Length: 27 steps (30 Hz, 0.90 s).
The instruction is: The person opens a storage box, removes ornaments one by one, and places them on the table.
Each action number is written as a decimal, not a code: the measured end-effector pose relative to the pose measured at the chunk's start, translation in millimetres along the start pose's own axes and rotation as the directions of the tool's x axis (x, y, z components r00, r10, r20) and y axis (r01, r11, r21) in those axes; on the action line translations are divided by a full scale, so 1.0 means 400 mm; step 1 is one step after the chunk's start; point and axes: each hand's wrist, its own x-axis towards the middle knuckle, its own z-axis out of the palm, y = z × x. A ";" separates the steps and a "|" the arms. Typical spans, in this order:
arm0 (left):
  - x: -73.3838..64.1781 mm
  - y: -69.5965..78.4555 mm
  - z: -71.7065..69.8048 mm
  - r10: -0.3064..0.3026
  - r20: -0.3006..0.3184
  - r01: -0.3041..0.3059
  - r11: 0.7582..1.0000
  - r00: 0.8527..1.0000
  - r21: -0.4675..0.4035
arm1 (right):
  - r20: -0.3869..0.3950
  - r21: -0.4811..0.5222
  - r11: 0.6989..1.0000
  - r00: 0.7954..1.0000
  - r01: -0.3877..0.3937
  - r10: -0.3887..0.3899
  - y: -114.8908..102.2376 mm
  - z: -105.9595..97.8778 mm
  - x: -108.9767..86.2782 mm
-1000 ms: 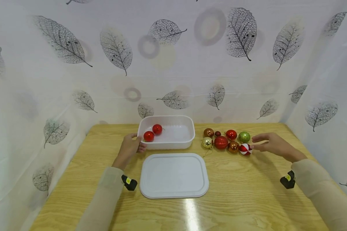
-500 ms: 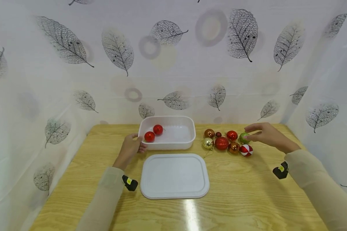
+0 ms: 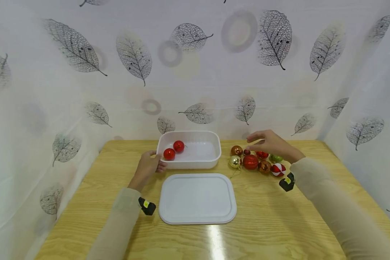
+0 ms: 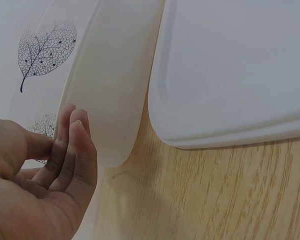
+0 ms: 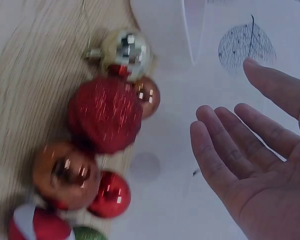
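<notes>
At its left end, a white plastic box [image 3: 195,164] is held by my left hand [image 3: 147,167], thumb at the rim and fingers along the outer wall. Two shiny red baubles [image 3: 179,146] lie inside the box's left part. My right hand [image 3: 271,143] hovers over the back of a cluster of baubles, fingers spread and nothing between them in the right wrist view. That cluster has a pale gold bauble [image 3: 235,161], a large textured red bauble [image 3: 250,162], copper baubles [image 3: 264,167], a red-and-white bauble [image 3: 278,169] and a partly hidden green glitter bauble [image 3: 276,158].
A flat white lid [image 3: 197,198] lies on the wooden table [image 3: 263,216] in front of the box. Behind the table's back edge hangs a pale curtain [image 3: 208,79] with a leaf print, which also closes off both sides.
My right hand has moved left across the baubles, from beside the red-and-white one, past the green one, to the small dark red one. My left hand has stayed at the box.
</notes>
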 end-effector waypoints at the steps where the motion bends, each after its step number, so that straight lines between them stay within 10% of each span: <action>1: 0.000 -0.001 -0.001 0.000 0.002 0.000 1.000 1.000 0.000 | 0.004 0.004 1.000 1.000 0.005 -0.005 -0.008 0.012 0.012; 27: 0.003 -0.005 0.001 0.003 -0.015 -0.003 1.000 1.000 -0.014 | 0.151 0.115 0.990 0.983 0.086 -0.103 -0.134 0.263 0.222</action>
